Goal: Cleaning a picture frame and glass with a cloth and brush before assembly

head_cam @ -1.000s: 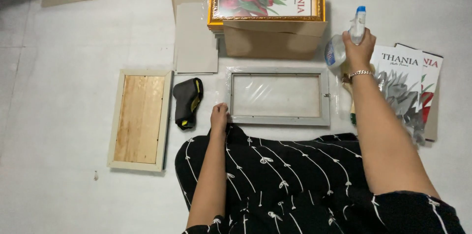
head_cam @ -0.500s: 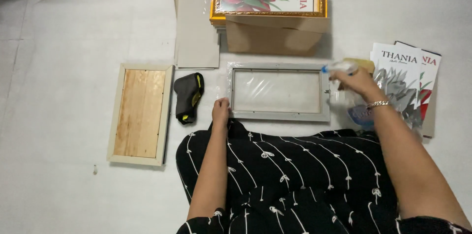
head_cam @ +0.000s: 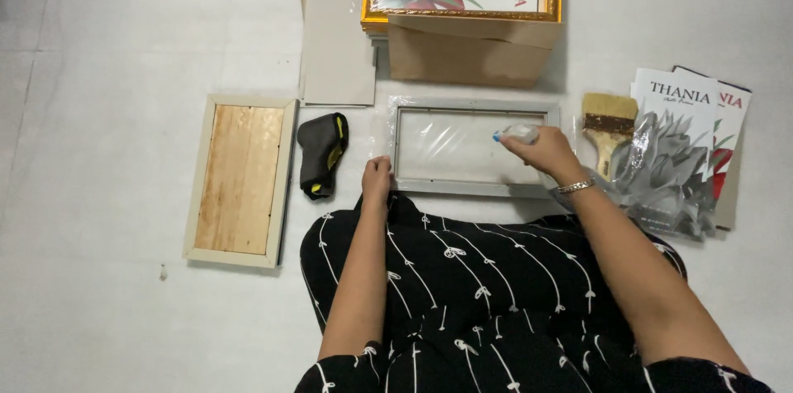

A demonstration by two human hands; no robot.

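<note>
A grey picture frame (head_cam: 472, 187) with a glass pane lies flat on the floor in front of me. My right hand (head_cam: 545, 151) holds a clear spray bottle (head_cam: 516, 133) with a blue nozzle, tipped sideways over the right part of the glass. My left hand (head_cam: 377, 177) rests on the floor at the frame's near left corner, fingers loosely curled, holding nothing.
A black and yellow tool (head_cam: 322, 152) lies left of the frame, and a pale wooden frame back (head_cam: 239, 180) further left. Grey boards (head_cam: 334, 38), a cardboard box (head_cam: 467, 54) topped by a gold-framed flower picture, a paintbrush (head_cam: 607, 125) and wrapped prints (head_cam: 677, 153) surround it.
My right hand brought the spray bottle from upright at the right side down and leftwards over the glass, tipping it sideways. The left hand stayed at the frame's corner.
</note>
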